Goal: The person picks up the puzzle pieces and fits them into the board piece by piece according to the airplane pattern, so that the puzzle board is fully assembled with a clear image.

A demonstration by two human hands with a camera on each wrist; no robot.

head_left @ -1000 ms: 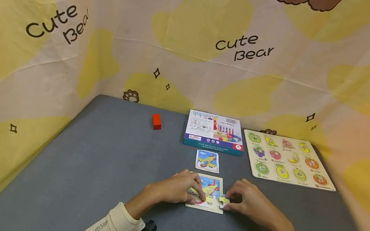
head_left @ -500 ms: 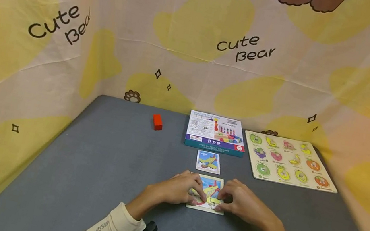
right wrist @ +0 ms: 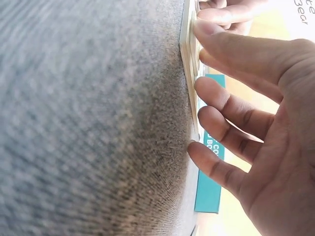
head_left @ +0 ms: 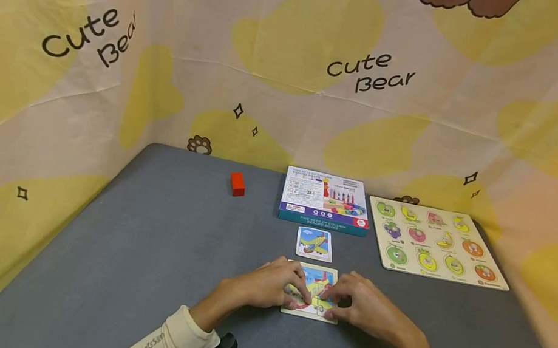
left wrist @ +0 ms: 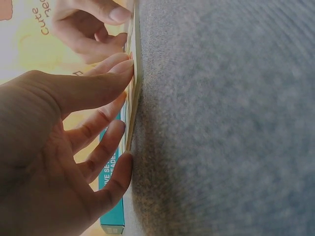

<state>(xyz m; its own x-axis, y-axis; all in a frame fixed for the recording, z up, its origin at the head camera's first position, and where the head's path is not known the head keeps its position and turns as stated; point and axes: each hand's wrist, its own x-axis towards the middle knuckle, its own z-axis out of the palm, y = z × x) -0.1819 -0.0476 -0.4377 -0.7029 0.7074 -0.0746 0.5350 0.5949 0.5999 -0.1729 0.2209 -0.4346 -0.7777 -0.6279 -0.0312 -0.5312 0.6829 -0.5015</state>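
Observation:
In the head view, a small square jigsaw puzzle (head_left: pixel 320 275) with a yellow airplane on a blue sky lies in a pale wooden frame. My left hand (head_left: pixel 271 283) rests its thumb and fingertips on the left part of it. My right hand (head_left: pixel 366 299) pinches a puzzle piece (head_left: pixel 321 310) between thumb and forefinger at the lower right of the puzzle. In the right wrist view that piece (right wrist: pixel 194 42) sits slightly above the frame's edge. The fingers hide much of the picture. A matching airplane picture card (head_left: pixel 314 243) lies just behind the puzzle.
Farther back is a box of beaded columns (head_left: pixel 326 200) with a teal side. To its right lies a fruit puzzle board (head_left: pixel 436 242), and a red block (head_left: pixel 236 184) stands to its left. Patterned cloth (head_left: pixel 286 64) encloses the grey table (head_left: pixel 160 253).
My right hand has moved left, bringing the puzzle piece from beside the frame onto the puzzle's lower right corner. My left hand stays on the puzzle.

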